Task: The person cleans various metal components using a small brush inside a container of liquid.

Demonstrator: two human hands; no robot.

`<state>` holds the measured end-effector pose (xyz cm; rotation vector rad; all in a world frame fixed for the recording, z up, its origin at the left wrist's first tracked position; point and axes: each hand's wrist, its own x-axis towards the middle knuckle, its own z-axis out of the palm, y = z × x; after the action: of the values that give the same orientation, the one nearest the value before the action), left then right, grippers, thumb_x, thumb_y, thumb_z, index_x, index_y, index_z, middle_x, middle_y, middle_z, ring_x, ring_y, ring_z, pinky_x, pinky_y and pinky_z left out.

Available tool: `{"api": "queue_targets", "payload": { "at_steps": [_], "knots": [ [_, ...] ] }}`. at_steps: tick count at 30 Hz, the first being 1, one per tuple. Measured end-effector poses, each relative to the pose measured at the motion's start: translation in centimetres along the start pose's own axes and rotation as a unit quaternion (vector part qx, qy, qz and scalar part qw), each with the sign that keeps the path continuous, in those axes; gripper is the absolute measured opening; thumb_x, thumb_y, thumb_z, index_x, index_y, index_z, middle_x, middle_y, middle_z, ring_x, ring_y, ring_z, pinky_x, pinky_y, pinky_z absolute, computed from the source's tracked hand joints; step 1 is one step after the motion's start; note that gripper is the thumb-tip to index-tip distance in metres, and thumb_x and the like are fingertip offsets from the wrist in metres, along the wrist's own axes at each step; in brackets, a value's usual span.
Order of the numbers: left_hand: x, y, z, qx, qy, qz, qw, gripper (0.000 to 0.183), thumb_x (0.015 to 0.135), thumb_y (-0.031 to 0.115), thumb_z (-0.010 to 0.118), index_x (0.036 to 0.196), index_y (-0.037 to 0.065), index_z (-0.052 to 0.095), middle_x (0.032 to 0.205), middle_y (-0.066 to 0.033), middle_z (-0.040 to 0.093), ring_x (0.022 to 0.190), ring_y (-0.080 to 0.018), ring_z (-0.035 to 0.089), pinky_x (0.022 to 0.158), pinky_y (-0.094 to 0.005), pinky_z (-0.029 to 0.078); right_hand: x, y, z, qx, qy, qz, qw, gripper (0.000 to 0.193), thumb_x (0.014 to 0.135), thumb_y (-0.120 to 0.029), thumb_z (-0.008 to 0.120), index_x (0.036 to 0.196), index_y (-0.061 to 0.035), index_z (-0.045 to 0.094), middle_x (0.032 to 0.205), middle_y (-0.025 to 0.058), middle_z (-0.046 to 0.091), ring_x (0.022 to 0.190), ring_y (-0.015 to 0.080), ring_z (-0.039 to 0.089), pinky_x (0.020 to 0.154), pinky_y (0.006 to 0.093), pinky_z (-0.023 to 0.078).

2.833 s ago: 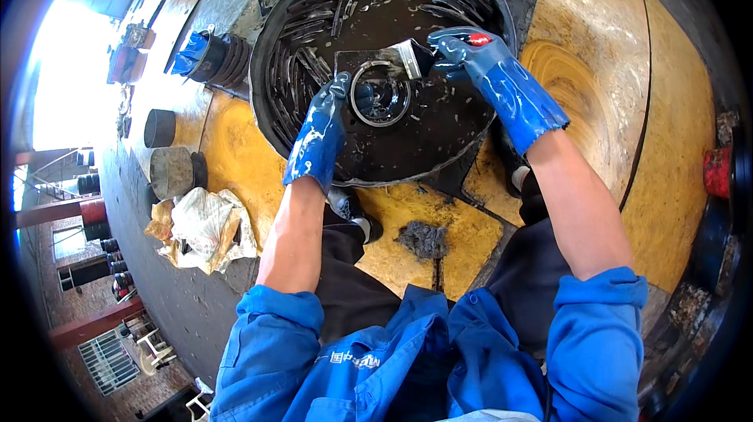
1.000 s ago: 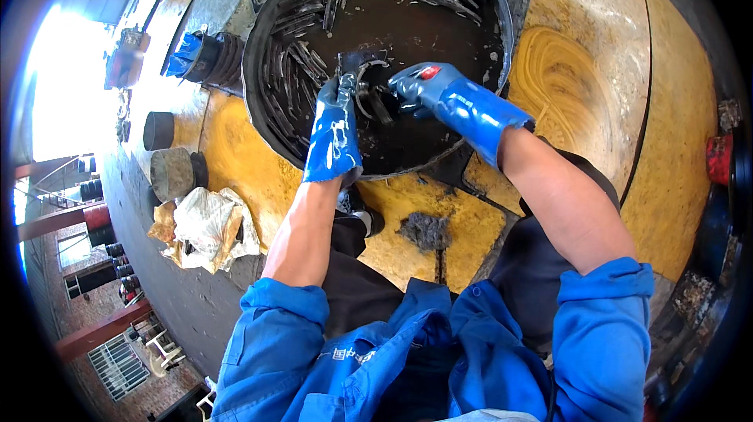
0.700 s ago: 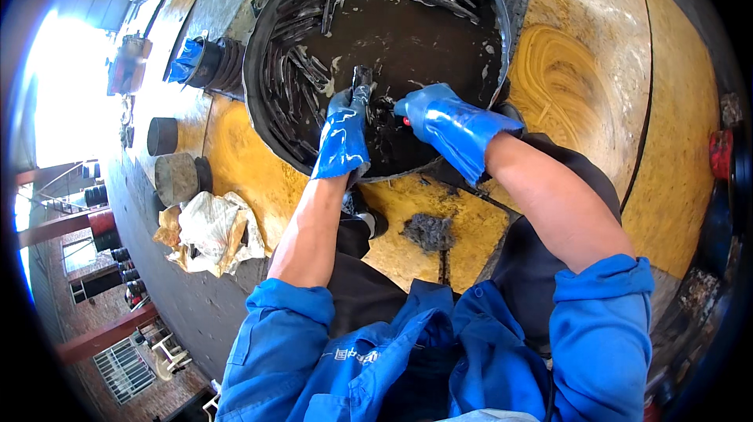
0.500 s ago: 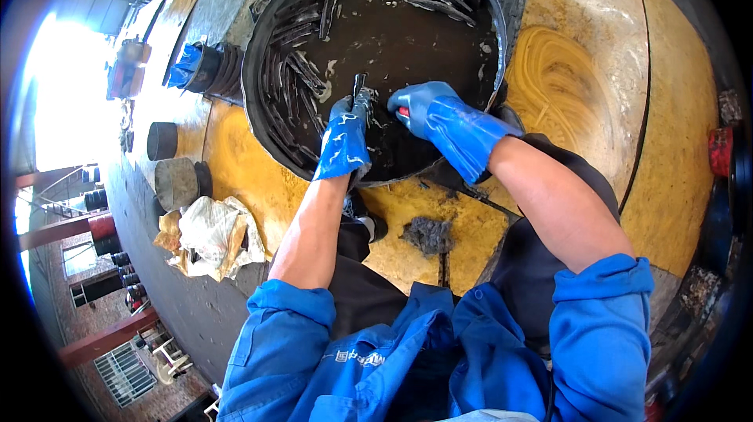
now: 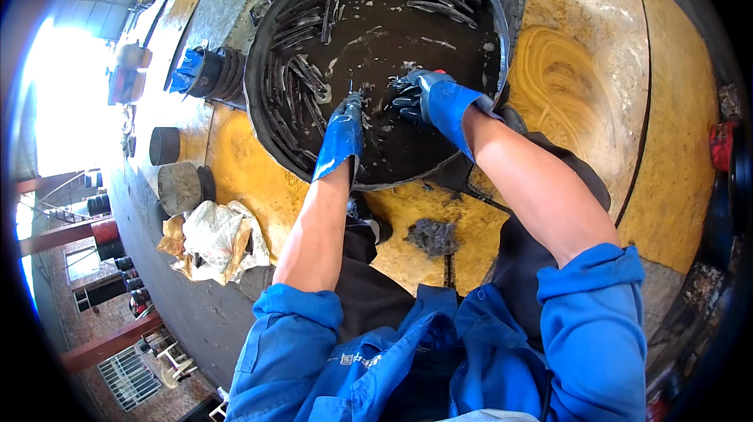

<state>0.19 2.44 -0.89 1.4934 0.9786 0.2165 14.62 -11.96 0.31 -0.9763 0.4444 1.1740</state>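
Observation:
Both my hands wear wet blue rubber gloves and are over a wide round tub (image 5: 252,100) of dark, murky liquid (image 5: 392,41). My left hand (image 5: 343,125) is at the near middle, its fingers closed on a thin dark strip (image 5: 351,86) that pokes up edge-on past the fingertips. To its right, my right hand (image 5: 431,96) is low at the liquid, its dark wet fingers curled. A small red object (image 5: 440,71) shows at its upper edge; the rest of it is hidden. Several dark curved strips (image 5: 302,81) lie along the tub's left side, more (image 5: 443,2) at the far right.
Stacked dark rings (image 5: 227,73) with a blue glove (image 5: 186,69) stand left of the tub. Nearer are a grey cylinder (image 5: 179,187) and a crumpled whitish bag (image 5: 216,241). A grey fibrous clump (image 5: 433,238) lies on the yellow floor sheet (image 5: 392,265) by my feet.
My right hand has lowered toward the liquid and turned, with the red object now at its far edge. My left hand has tipped slightly, so the dark strip looks thinner.

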Motion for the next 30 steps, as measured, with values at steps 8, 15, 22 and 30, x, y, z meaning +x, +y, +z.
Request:
{"api": "queue_targets", "payload": {
  "at_steps": [8, 15, 22, 30],
  "knots": [
    [-1.5, 1.7, 0.6, 0.048, -0.026, 0.020, 0.998, 0.041, 0.106, 0.032, 0.059, 0.132, 0.001, 0.066, 0.110, -0.0045, 0.069, 0.098, -0.0141, 0.058, 0.091, -0.0275, 0.046, -1.2, -0.3, -1.1, -0.447, -0.071, -0.132, 0.882, 0.024, 0.093, -0.020, 0.066, 0.109, -0.0044, 0.076, 0.095, 0.0099, 0.077, 0.089, 0.0245, 0.074, 0.078, 0.0371, 0.058],
    [-0.8, 1.2, 0.9, 0.104, -0.061, 0.113, 0.986, 0.042, 0.104, 0.031, 0.062, 0.128, -0.003, 0.064, 0.102, -0.0053, 0.068, 0.093, -0.0141, 0.055, 0.087, -0.0310, 0.048, -4.1, 0.3, 1.3, -0.838, -0.096, -0.207, 0.497, 0.041, 0.084, -0.015, 0.067, 0.125, -0.0203, 0.069, 0.112, 0.0145, 0.074, 0.106, 0.0397, 0.069, 0.090, 0.0478, 0.056],
    [0.1, -1.3, 0.9, 0.147, -0.096, 0.132, 0.976, 0.051, 0.097, 0.015, 0.072, 0.144, 0.002, 0.055, 0.118, -0.0078, 0.070, 0.108, -0.0178, 0.062, 0.101, -0.0328, 0.048, -3.8, -1.6, 0.2, -0.683, -0.059, -0.307, 0.660, 0.024, 0.093, -0.027, 0.061, 0.100, -0.0105, 0.076, 0.105, 0.0166, 0.076, 0.096, 0.0368, 0.072, 0.084, 0.0465, 0.056],
    [-4.8, 1.7, -2.4, 0.053, -0.110, 0.203, 0.972, 0.050, 0.102, 0.025, 0.066, 0.144, 0.000, 0.055, 0.133, -0.0172, 0.067, 0.123, -0.0216, 0.059, 0.109, -0.0385, 0.044, -4.8, -1.3, 1.2, -0.388, -0.124, -0.026, 0.913, 0.027, 0.099, -0.036, 0.066, 0.103, -0.0101, 0.075, 0.087, 0.0017, 0.070, 0.072, 0.0130, 0.063, 0.063, 0.0293, 0.049]
  ]
}}
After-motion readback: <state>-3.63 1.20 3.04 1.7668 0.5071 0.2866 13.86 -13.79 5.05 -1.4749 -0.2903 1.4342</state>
